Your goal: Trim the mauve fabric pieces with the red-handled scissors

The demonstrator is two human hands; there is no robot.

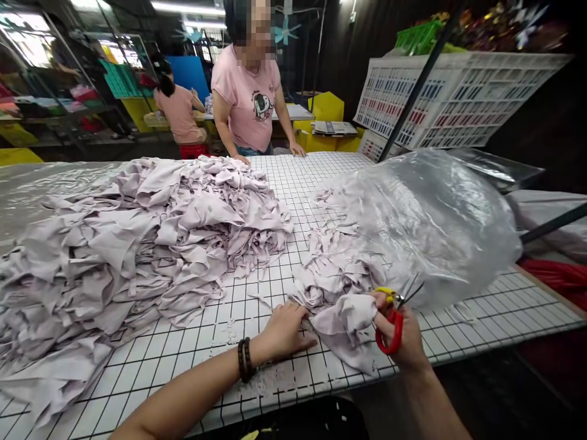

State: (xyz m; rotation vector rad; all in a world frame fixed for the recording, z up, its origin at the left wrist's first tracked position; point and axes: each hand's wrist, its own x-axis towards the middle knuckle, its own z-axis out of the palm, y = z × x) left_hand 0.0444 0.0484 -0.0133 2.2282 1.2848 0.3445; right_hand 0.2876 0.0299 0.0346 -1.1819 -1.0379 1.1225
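Observation:
My right hand (403, 342) is closed around scissors (392, 333) with one red and one yellow handle loop. Their metal blades point up and away, over a clear plastic bag (440, 226). The fingertips also touch a pale lilac cloth piece (348, 324), whose corner is raised off the table. Resting at the table, my left hand (285, 330) has its thumb and forefinger apart, beside the near edge of that cloth. Dark bead bracelets circle the left wrist. Behind the cloth lies a small heap of similar pieces (334, 263), running into the bag's mouth.
A large pile of lilac cloth pieces (151, 238) covers the left of the grid-marked table (183, 360). Across the table stands a person in a pink shirt (247, 98), hands on its far edge. White crates (440, 98) stand at the back right. Small scraps lie near my left wrist.

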